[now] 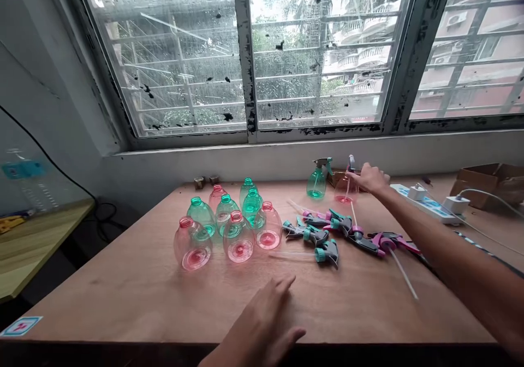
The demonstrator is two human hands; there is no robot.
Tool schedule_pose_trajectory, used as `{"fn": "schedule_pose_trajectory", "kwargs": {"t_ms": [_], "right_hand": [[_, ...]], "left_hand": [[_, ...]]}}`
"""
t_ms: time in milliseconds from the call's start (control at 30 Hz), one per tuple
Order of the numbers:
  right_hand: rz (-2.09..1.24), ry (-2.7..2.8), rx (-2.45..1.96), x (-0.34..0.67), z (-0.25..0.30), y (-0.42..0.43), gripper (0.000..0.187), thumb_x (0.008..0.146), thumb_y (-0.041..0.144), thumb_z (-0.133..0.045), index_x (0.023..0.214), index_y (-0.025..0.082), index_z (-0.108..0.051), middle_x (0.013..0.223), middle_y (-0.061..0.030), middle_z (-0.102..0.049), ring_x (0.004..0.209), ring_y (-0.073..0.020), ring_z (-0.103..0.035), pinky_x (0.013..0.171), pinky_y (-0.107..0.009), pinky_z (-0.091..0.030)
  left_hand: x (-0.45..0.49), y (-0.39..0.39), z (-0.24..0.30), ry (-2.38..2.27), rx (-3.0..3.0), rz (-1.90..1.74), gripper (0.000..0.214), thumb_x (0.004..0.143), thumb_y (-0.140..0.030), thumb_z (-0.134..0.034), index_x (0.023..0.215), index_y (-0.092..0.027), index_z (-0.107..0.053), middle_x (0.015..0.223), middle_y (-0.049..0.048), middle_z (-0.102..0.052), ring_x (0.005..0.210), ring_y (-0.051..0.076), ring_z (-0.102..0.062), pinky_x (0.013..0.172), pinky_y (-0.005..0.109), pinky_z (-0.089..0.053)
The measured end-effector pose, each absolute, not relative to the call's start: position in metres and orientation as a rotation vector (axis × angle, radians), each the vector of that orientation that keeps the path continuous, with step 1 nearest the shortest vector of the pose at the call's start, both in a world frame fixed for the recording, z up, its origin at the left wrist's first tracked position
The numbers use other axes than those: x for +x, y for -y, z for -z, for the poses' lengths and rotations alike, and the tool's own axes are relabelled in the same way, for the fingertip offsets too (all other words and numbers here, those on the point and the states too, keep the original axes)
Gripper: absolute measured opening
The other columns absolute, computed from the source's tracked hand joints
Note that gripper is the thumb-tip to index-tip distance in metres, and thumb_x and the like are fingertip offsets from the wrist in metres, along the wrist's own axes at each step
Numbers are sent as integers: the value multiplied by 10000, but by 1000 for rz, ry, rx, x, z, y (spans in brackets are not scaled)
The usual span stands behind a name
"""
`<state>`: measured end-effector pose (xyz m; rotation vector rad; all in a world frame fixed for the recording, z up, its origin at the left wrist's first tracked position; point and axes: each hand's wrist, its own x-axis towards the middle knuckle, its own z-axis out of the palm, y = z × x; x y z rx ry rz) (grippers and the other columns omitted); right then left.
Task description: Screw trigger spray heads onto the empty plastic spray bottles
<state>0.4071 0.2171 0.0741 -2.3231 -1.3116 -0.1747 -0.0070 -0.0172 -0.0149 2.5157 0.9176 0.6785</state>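
Note:
My right hand (371,179) reaches to the back of the table, its fingers closed at the neck of a pink spray bottle (344,196) that stands upright. Just left of that bottle is a green spray bottle (316,184) with its trigger head on. Over the front of the table is my left hand (268,312), thumb and fingers apart, holding nothing. Several open bottles without heads, pink (193,247) and green (200,214), are grouped left of centre. Loose trigger spray heads (327,252) with tubes lie in a pile between the bottles and my right forearm.
A white power strip (423,203) with plugged-in chargers is right of my right hand, and a cardboard box (489,184) sits beyond it. Two small dark objects (199,183) are at the back left. A printed marker (21,326) lies at the front left corner.

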Motion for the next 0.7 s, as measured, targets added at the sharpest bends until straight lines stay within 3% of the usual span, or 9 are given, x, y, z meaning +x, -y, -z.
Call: {"fn": "schedule_pose_trajectory", "kwargs": {"t_ms": [67,100,233,300,367,467,600,700], "right_hand": [[212,1383,-2304,400,-73,-196,652,954,607,-540,1244,25,-582,1121,-321,-716,1068,-458,-677,789,-500,-520],[231,1447,-2280,395,-68,-182,640,971,600,-502,1244,26,-580,1091,-322,-724,1039,-464,-685,759,-491,-510],[262,1854,-2088,371,-26,-117,409,1020,483,-431,1205,187,-644,1104,-170,-751,988,-354,-703,664,-376,-494],[278,1989,-2051,362,2,-86,334,991,429,-482,1041,209,-728,1044,-162,-748,970,-362,-698,643,-380,-506],[302,2085,-2004,358,26,-63,353,982,412,-484,1167,221,-716,1073,-160,-748,998,-372,-690,760,-451,-530],[352,2139,-1963,359,50,-45,434,985,357,-439,1339,204,-639,1229,-193,-719,1114,-419,-649,929,-595,-470],[369,2148,-1914,367,51,-49,424,958,262,-400,1262,172,-683,1174,-200,-755,1073,-430,-673,961,-641,-439],[360,2097,-1904,367,28,-55,420,956,305,-393,1185,108,-684,1084,-228,-774,995,-430,-705,902,-591,-502]], "left_hand": [[-7,15,11,-980,2699,-810,699,939,-188,-640,1526,-304,-278,1598,111,-410,1492,351,-346,1194,527,-383],[-9,13,7,-1054,2763,-906,639,952,-177,-614,1509,-285,-320,1605,115,-392,1519,359,-277,1206,548,-349],[-30,-5,-18,-1498,2746,-1338,517,994,-215,-574,1474,-266,-387,1603,134,-347,1541,370,-179,1221,620,-244],[-42,-19,-26,-1628,2660,-1359,507,1013,-261,-554,1491,-300,-389,1607,117,-330,1537,367,-190,1209,627,-262],[-51,-32,-28,-1652,2581,-1270,555,1022,-310,-540,1537,-322,-332,1641,119,-257,1546,375,-164,1192,624,-295],[-54,-47,-24,-1578,2483,-1202,608,1019,-327,-542,1565,-351,-274,1659,118,-213,1561,384,-106,1198,643,-255],[-53,-49,-14,-1479,2402,-1198,602,1000,-300,-576,1526,-399,-301,1575,89,-376,1501,318,-325,1189,556,-341],[-52,-41,-8,-1504,2303,-1262,761,967,-324,-631,1554,-376,-150,1489,119,-450,1409,293,-475,1122,500,-451]]}}
